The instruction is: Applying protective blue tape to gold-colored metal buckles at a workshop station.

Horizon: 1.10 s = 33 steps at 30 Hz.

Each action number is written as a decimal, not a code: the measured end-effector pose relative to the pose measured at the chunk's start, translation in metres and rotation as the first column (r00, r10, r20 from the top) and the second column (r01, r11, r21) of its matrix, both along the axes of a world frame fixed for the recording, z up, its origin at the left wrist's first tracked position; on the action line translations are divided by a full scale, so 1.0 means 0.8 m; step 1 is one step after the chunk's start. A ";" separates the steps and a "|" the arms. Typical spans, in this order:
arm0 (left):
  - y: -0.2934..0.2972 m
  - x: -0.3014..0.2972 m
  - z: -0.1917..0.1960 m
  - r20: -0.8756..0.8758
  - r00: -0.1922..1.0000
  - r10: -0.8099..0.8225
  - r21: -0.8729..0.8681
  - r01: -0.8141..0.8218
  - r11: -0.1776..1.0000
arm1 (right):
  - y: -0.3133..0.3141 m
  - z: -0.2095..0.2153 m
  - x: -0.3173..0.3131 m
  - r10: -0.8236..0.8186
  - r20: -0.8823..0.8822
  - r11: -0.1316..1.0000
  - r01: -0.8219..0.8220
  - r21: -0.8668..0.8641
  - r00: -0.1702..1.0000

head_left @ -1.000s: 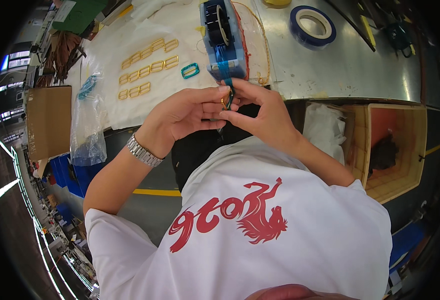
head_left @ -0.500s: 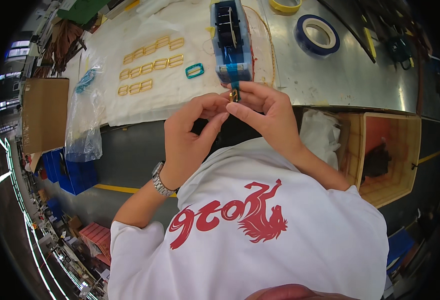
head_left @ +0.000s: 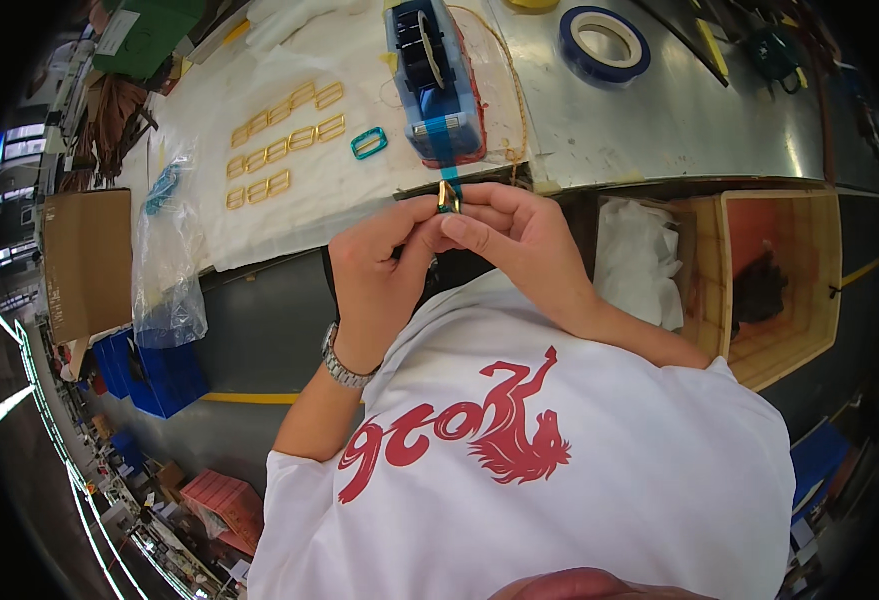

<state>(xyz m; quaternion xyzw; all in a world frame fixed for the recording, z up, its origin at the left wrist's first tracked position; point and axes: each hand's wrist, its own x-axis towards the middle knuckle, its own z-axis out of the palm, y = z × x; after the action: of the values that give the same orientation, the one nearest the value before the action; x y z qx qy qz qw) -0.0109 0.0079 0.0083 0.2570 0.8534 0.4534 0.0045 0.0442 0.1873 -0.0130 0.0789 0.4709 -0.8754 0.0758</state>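
My two hands meet at the table's front edge around a small gold buckle (head_left: pixel 447 197). The fingertips of my left hand (head_left: pixel 380 260) pinch it from the left, while my right hand (head_left: pixel 530 240) closes on it from the right. A strip of blue tape (head_left: pixel 449 174) runs from the light-blue tape dispenser (head_left: pixel 467 100) down to the buckle. My fingers hide part of the buckle. Left of the dispenser lies a buckle wrapped in blue tape (head_left: pixel 371 153). Farther left, several bare gold buckles (head_left: pixel 278 149) lie in rows on the white table covering (head_left: pixel 290 215).
A large blue tape roll (head_left: pixel 576 58) lies on the metal tabletop (head_left: pixel 680 130). Below right stand a wooden box (head_left: pixel 795 350) and a white plastic bag (head_left: pixel 638 260). At left are a clear plastic bag (head_left: pixel 165 290), a cardboard box (head_left: pixel 90 265) and blue crates (head_left: pixel 168 375).
My hands have drawn slightly back from the dispenser with the buckle, and more tape shows between them. The buckle is tilted differently. The whole view has shifted a little.
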 end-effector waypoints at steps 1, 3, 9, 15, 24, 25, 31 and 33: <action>0.000 -0.006 0.004 0.000 1.000 -0.007 -0.005 0.007 1.000 | 0.000 -0.003 0.002 -0.007 0.000 1.000 0.007 -0.005 1.000; 0.001 -0.019 0.012 0.377 0.925 -0.043 0.091 0.009 0.996 | 0.000 -0.008 0.004 0.019 0.013 0.999 -0.019 0.027 1.000; 0.002 -0.066 0.023 0.647 0.744 -0.165 0.157 0.082 0.984 | 0.000 -0.025 0.008 0.015 0.025 0.993 -0.017 0.115 1.000; -0.002 -0.104 0.032 0.793 0.585 -0.173 0.118 0.132 0.984 | 0.018 -0.018 -0.010 0.138 -0.036 0.955 -0.124 0.270 0.990; -0.001 -0.130 0.030 0.923 0.352 -0.152 0.137 0.066 0.988 | 0.024 -0.022 -0.048 0.076 -0.361 0.902 0.090 0.422 0.929; -0.001 -0.132 0.031 0.944 0.273 -0.184 0.183 0.030 0.983 | 0.023 -0.022 -0.049 0.077 -0.363 0.903 0.089 0.421 0.929; 0.002 -0.140 0.030 0.968 0.121 -0.221 0.231 -0.070 0.971 | 0.016 -0.018 -0.050 0.012 -0.299 0.934 0.096 0.343 0.954; 0.001 -0.139 0.027 0.973 0.101 -0.208 0.218 -0.097 0.971 | 0.012 -0.020 -0.050 -0.019 -0.319 0.921 0.141 0.363 0.948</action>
<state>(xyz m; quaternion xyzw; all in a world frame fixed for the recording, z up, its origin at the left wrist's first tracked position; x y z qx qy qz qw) -0.1224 0.0086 0.0299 -0.0824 0.5611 0.6017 0.5624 0.0039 0.1971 -0.0292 -0.0265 0.6343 -0.7709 -0.0518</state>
